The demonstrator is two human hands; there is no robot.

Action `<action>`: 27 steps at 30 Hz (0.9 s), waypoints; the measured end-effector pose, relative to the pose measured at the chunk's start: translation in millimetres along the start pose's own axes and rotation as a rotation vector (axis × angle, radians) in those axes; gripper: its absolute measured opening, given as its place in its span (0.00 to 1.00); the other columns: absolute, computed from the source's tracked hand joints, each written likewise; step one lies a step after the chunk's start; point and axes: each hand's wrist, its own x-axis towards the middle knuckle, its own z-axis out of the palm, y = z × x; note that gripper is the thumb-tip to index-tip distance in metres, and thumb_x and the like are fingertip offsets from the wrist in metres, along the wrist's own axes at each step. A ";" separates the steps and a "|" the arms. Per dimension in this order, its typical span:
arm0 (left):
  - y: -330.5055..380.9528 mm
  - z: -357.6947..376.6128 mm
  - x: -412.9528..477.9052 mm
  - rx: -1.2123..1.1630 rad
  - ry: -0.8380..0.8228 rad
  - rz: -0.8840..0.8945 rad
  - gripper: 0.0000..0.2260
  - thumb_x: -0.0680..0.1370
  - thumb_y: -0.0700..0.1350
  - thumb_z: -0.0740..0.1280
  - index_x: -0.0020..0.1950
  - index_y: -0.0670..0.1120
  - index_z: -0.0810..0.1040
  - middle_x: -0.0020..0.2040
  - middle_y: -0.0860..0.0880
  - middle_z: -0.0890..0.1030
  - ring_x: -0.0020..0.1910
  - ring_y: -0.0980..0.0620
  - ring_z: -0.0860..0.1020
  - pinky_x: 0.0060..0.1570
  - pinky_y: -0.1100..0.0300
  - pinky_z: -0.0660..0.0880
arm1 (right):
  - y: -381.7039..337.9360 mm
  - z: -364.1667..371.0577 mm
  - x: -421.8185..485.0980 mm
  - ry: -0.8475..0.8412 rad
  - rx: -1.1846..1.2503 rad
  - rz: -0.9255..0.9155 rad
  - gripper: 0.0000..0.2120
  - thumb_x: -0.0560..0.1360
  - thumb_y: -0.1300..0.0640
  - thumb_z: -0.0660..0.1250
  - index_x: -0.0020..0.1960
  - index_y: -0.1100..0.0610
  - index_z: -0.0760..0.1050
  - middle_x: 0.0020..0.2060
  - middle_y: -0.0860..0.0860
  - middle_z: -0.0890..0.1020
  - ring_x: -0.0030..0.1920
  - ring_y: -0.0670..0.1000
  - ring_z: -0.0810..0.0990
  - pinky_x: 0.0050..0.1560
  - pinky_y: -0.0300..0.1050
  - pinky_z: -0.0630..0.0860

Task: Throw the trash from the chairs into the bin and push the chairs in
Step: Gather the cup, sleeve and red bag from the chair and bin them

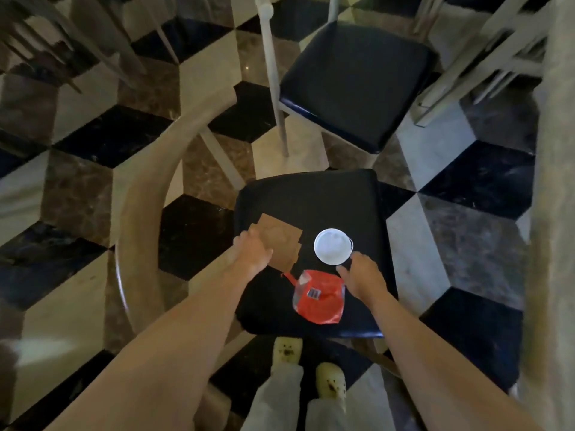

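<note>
A dark-cushioned chair seat point(311, 194) stands right below me with trash on it. A flat brown cardboard piece point(280, 241) lies at its left, a white plastic cup point(332, 250) stands at its middle, and a crumpled red wrapper point(320, 297) lies nearest me. My left hand point(250, 253) rests on the cardboard's left edge with fingers curled over it. My right hand point(362, 278) hovers just below and right of the cup, fingers apart, holding nothing.
A second dark-seated chair point(351, 85) stands farther away on the checkered tile floor. A curved pale chair back point(140, 219) arcs at the left. More pale chair legs point(476, 66) stand at the upper right and upper left. My feet point(308, 368) are under the near seat edge.
</note>
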 end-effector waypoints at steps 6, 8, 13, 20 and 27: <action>-22.0 38.7 63.1 -0.023 0.024 -0.087 0.38 0.76 0.56 0.66 0.77 0.45 0.50 0.75 0.41 0.60 0.73 0.40 0.60 0.67 0.45 0.64 | -7.2 34.1 55.9 0.194 0.110 0.124 0.24 0.77 0.54 0.64 0.69 0.62 0.64 0.65 0.60 0.71 0.63 0.60 0.73 0.56 0.53 0.74; -25.6 47.8 71.6 -0.032 0.020 -0.117 0.39 0.75 0.56 0.68 0.77 0.45 0.50 0.74 0.40 0.61 0.72 0.40 0.61 0.67 0.45 0.64 | -7.2 43.0 66.3 0.206 0.130 0.153 0.23 0.78 0.54 0.64 0.70 0.61 0.63 0.66 0.59 0.70 0.63 0.60 0.73 0.55 0.53 0.74; -27.9 56.9 85.8 -0.116 0.012 -0.177 0.38 0.73 0.54 0.72 0.75 0.43 0.56 0.71 0.40 0.63 0.71 0.40 0.62 0.65 0.47 0.67 | 0.5 55.6 79.4 0.234 0.150 0.182 0.18 0.78 0.61 0.63 0.66 0.60 0.67 0.64 0.58 0.72 0.59 0.60 0.76 0.50 0.50 0.74; -32.0 64.5 96.5 -0.322 0.023 -0.216 0.26 0.73 0.48 0.72 0.66 0.42 0.67 0.66 0.40 0.69 0.66 0.40 0.68 0.62 0.45 0.71 | -0.3 54.3 76.3 0.307 0.511 0.165 0.06 0.75 0.63 0.64 0.52 0.60 0.75 0.49 0.57 0.81 0.47 0.55 0.80 0.40 0.43 0.75; -34.6 69.2 101.7 -0.497 0.088 -0.289 0.19 0.81 0.55 0.57 0.69 0.48 0.68 0.68 0.43 0.67 0.65 0.43 0.69 0.61 0.48 0.70 | -47.1 70.2 78.6 0.152 0.624 0.060 0.05 0.74 0.62 0.66 0.49 0.55 0.73 0.47 0.53 0.80 0.48 0.52 0.80 0.49 0.50 0.81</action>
